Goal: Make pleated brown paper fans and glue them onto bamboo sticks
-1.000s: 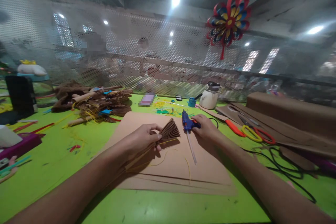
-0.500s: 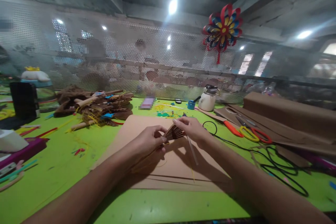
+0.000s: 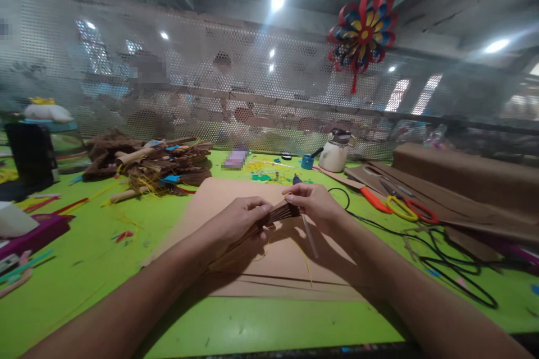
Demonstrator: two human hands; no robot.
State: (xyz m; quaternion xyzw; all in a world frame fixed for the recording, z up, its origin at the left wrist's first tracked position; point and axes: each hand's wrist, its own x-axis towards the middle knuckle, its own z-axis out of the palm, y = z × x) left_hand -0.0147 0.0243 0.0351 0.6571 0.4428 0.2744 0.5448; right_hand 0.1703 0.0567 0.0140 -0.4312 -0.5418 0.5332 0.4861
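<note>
Nearest us is the bright green tabletop (image 3: pixel 252 325), bearing flat tan paper sheets (image 3: pixel 214 196) with a thin yellow strand (image 3: pixel 304 258) lying loose across them. Above the sheets we have the dark brown, narrowly pleated paper fan (image 3: pixel 283 213) between our hands. Our left hand (image 3: pixel 248 219) has its thumb and fingers closed around the gathered side; our right hand (image 3: pixel 314 205) pinches the spreading edge with its fingertips. We judge the fan light and springy, not slippery, its pleats stiff along each fold but easily crushed. The gathered side should bear a firm grip; the open edge wants only a light pinch along the creases.

Just beyond our right hand shows the dark blue nozzle (image 3: pixel 296 179) of a glue gun, its body mostly hidden. Farther right lie scissors with yellow and red handles (image 3: pixel 402 210); farther left, a heap of brown folded pieces (image 3: pixel 189 165). Behind stand a cream-white jug (image 3: pixel 334 156) and the grey perforated screen (image 3: pixel 278 90).
</note>
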